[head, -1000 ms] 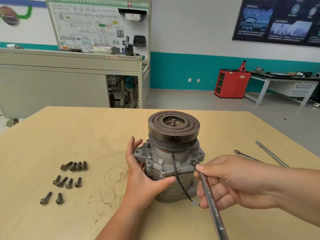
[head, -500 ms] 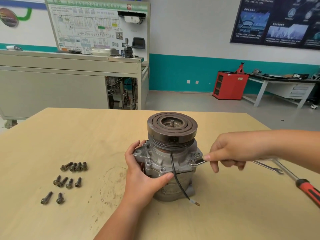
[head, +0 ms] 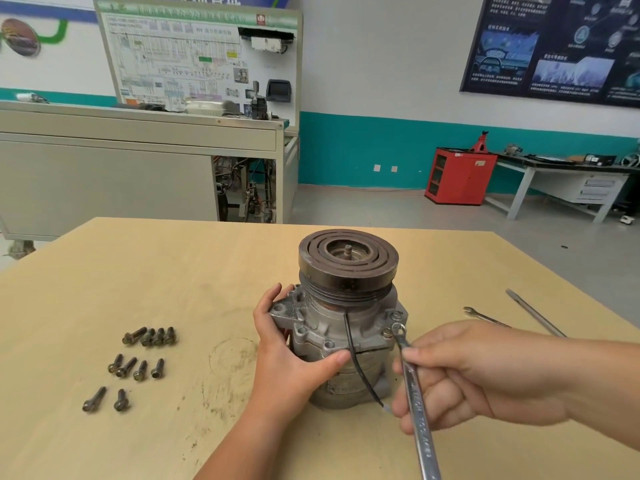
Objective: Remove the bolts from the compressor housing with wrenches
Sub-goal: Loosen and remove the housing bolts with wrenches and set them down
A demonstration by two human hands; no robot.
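Note:
A grey compressor housing (head: 332,327) with a dark pulley on top stands upright in the middle of the wooden table (head: 173,271). My left hand (head: 291,362) grips its left side, thumb across the front. My right hand (head: 467,375) holds a silver wrench (head: 414,393), its ring end on a bolt (head: 398,329) at the housing's right flange; the handle runs down toward me. A black wire hangs down the housing's front. Several removed bolts (head: 138,365) lie in rows on the table to the left.
A second wrench (head: 483,317) and a long screwdriver shaft (head: 535,313) lie on the table to the right. Beyond the table stand a grey workbench with a wiring board, a red cabinet and another bench.
My right hand has swung the wrench handle from pointing right back toward me, its ring end staying at the right flange bolt. The left hand has kept its grip on the housing.

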